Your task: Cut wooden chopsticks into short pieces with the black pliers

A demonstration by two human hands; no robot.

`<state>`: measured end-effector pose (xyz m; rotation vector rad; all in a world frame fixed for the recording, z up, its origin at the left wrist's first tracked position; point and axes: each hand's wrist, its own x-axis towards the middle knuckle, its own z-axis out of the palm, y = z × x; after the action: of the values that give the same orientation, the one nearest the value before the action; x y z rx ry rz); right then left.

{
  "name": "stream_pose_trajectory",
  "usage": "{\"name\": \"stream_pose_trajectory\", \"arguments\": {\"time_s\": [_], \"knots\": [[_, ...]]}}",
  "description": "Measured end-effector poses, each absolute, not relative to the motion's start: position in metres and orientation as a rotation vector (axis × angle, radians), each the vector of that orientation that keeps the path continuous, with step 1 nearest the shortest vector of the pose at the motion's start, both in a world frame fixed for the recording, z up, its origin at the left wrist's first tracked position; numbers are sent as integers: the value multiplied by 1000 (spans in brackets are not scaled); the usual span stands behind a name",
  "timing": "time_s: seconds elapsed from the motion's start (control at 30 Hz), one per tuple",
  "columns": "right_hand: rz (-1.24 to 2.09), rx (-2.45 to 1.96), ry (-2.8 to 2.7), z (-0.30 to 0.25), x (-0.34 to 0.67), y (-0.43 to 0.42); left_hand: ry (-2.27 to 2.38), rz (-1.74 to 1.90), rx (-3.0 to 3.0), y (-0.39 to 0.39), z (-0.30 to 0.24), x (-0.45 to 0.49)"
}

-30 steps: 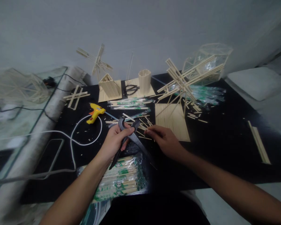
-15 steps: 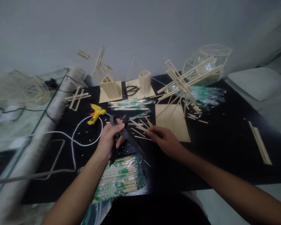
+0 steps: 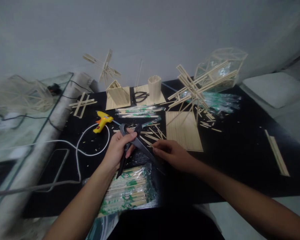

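The black table (image 3: 240, 160) carries everything. A flat panel of bamboo sticks (image 3: 183, 130) lies beyond the right hand (image 3: 173, 155), it seems put aside there to stay flat. A pack of wrapped chopsticks (image 3: 128, 191) lies at the near edge, easy to reach. The left hand (image 3: 118, 150) is closed around the black cutting pliers (image 3: 132, 143), near their head for control, with the handles spread wide. The right hand lies low beside the loose sticks (image 3: 152, 135), fingertips drawn together; whether they pinch one I cannot tell
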<state>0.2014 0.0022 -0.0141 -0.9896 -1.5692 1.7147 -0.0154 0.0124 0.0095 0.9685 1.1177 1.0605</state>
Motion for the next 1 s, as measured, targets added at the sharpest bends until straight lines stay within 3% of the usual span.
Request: {"name": "stream_pose_trajectory", "arguments": {"time_s": [0.43, 1.0], "knots": [[1400, -1140, -1447, -18, 201, 7, 1080, 689, 1017, 4, 5, 0], [1450, -1043, -1482, -17, 202, -1, 1111, 690, 1055, 2, 4, 0]]}}
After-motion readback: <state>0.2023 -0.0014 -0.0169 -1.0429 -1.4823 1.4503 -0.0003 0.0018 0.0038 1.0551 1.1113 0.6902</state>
